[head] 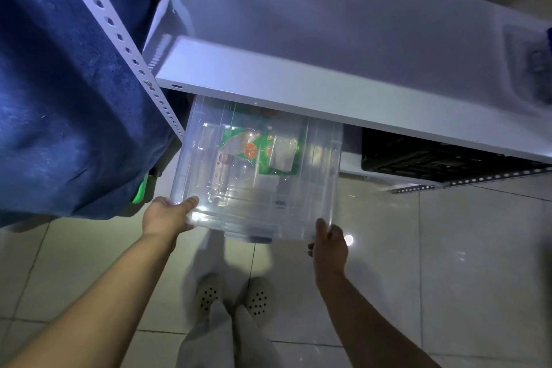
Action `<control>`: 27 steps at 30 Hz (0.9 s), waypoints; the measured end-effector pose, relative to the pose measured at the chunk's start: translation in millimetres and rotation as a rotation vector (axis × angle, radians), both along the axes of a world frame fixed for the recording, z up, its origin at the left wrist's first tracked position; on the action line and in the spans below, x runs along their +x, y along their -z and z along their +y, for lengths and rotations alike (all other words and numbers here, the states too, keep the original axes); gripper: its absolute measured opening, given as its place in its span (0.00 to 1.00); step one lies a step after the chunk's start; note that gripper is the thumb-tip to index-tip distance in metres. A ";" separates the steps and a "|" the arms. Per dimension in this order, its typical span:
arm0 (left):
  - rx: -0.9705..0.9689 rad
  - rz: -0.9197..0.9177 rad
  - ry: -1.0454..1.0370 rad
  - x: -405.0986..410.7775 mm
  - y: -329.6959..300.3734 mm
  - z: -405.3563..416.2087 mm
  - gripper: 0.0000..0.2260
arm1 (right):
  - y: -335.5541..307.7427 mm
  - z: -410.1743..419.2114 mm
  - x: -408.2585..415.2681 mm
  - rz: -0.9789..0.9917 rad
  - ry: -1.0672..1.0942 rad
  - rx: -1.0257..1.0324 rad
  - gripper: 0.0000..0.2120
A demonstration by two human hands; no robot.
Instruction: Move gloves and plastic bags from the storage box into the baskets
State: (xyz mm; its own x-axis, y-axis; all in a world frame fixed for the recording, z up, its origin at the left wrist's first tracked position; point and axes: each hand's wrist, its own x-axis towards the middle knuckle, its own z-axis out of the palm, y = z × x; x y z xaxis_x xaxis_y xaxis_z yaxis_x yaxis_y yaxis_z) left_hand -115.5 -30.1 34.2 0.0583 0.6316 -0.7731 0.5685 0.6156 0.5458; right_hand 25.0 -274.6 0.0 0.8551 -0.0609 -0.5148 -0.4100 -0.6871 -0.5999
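We note both hands' grips closed on the storage box (pixel 257 170) near corners: left hand (pixel 167 216) at 9 o'clock, right hand (pixel 328 245) at 4; box extends toward 12 under the shelf (pixel 328 92).

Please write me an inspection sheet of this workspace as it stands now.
Surface: pale tiled floor, glossy with light glare; white metal shelf above.
Job's things: clear lidded storage box, partly under the shelf, lid on; green printed packet inside; gloves not identifiable. Black slatted basket under the shelf, to the right.
Clutter: blue cloth hanging at left.
Grippers: left hand and right hand each grip a near corner of the box.
Cables: nothing seen.
Surroundings: perforated white upright; the person's perforated shoes below the box; dim lighting.
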 end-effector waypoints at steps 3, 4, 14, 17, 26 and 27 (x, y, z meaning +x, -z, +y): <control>0.032 -0.048 -0.071 13.3 -12.1 3.7 0.15 | -14.2 18.8 17.5 -0.021 0.066 0.031 0.16; 0.049 -0.087 -0.093 20.9 -16.0 7.6 0.13 | -19.1 24.8 27.4 -0.044 0.069 0.035 0.17; -0.024 -0.363 -0.238 95.0 -15.6 59.9 0.09 | -25.6 83.7 111.9 0.085 0.208 0.559 0.07; 0.011 -0.418 -0.266 107.1 -8.1 70.0 0.09 | -14.2 93.9 119.8 0.101 0.239 0.671 0.09; 0.108 -0.422 -0.306 120.1 8.3 72.3 0.06 | 0.2 110.7 123.5 -0.027 0.225 0.638 0.12; 0.119 -0.417 -0.296 119.2 8.6 71.8 0.08 | 0.7 109.7 122.3 -0.022 0.229 0.619 0.09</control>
